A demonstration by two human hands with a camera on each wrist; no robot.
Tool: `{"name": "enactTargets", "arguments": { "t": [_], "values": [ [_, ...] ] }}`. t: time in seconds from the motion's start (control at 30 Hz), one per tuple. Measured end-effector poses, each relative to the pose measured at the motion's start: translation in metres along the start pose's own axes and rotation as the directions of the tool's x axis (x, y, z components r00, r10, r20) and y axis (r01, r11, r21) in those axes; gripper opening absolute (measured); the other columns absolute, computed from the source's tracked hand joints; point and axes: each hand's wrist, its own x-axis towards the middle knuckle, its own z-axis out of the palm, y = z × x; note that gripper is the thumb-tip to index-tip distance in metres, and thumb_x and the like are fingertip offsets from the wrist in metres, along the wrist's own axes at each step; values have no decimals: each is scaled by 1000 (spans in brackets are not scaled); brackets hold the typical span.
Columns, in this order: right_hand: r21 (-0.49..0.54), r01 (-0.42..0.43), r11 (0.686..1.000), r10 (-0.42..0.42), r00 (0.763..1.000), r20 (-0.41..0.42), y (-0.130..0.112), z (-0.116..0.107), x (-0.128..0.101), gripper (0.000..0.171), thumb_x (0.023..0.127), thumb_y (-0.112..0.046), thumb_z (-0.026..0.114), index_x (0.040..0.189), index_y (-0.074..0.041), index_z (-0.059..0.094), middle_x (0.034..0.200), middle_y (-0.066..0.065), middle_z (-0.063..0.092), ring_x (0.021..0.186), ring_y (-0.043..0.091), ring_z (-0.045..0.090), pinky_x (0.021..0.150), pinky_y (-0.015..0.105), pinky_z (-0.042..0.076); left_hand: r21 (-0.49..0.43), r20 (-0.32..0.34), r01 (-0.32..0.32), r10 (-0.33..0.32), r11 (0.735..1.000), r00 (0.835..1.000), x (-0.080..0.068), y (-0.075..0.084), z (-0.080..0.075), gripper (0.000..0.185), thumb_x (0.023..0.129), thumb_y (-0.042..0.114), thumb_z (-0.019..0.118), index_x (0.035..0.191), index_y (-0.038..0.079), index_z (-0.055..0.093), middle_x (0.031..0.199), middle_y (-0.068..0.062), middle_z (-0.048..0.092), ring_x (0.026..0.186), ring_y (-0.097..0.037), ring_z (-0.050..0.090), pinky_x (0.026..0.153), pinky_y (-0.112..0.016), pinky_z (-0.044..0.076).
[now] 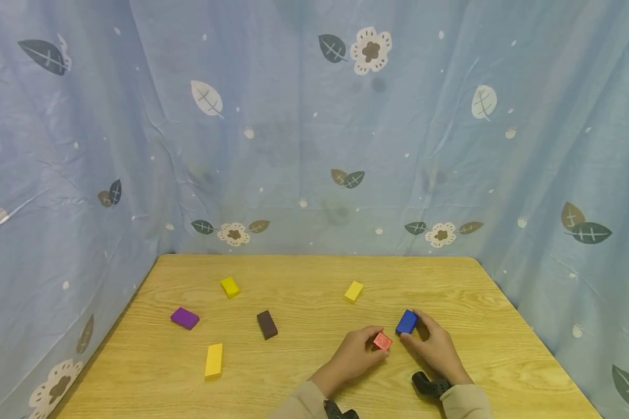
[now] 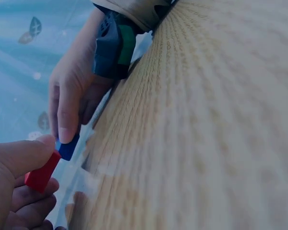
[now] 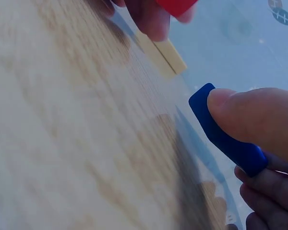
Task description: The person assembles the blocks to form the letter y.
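Near the right front of the table, my left hand (image 1: pixel 354 352) pinches a small red block (image 1: pixel 382 341) between thumb and fingers. In the left wrist view, the red block (image 2: pixel 42 171) is tilted, with the thumb on one side and fingertips on the other. Just to its right, my right hand (image 1: pixel 436 344) grips a blue block (image 1: pixel 407 322) by its sides. The right wrist view has the thumb on top of the blue block (image 3: pixel 226 132) and curled fingers beneath, above the tabletop. A short gap separates the two blocks in the head view.
A pale yellow block (image 1: pixel 353 291) lies behind the hands. Farther left on the wooden table (image 1: pixel 314 378) are a dark brown block (image 1: pixel 267 324), a bright yellow block (image 1: pixel 230 287), a purple block (image 1: pixel 185 318) and an orange-yellow block (image 1: pixel 214 361). A blue patterned curtain (image 1: pixel 283 145) surrounds the table's back and sides.
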Motion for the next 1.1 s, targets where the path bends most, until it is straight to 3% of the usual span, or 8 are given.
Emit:
{"name": "enactTargets", "arguments": {
  "t": [0.4, 1.1],
  "values": [
    [5, -10, 1000, 10, 1000, -1, -5, 0, -3, 79, 84, -44, 69, 145, -5, 37, 132, 28, 52, 125, 47, 44, 102, 66, 33, -19, -32, 23, -24, 1000, 999, -8, -9, -15, 52, 87, 32, 68, 131, 6, 56, 127, -5, 62, 121, -20, 56, 103, -34, 45],
    [38, 45, 998, -45, 999, -10, -17, 7, 0, 78, 81, -45, 71, 143, -6, 42, 140, 28, 44, 129, 48, 40, 102, 63, 36, 21, -76, 18, -16, 1000, 997, -12, -24, -39, 51, 89, 29, 67, 131, 4, 55, 128, -11, 61, 120, -26, 57, 101, -40, 47]
  ]
}}
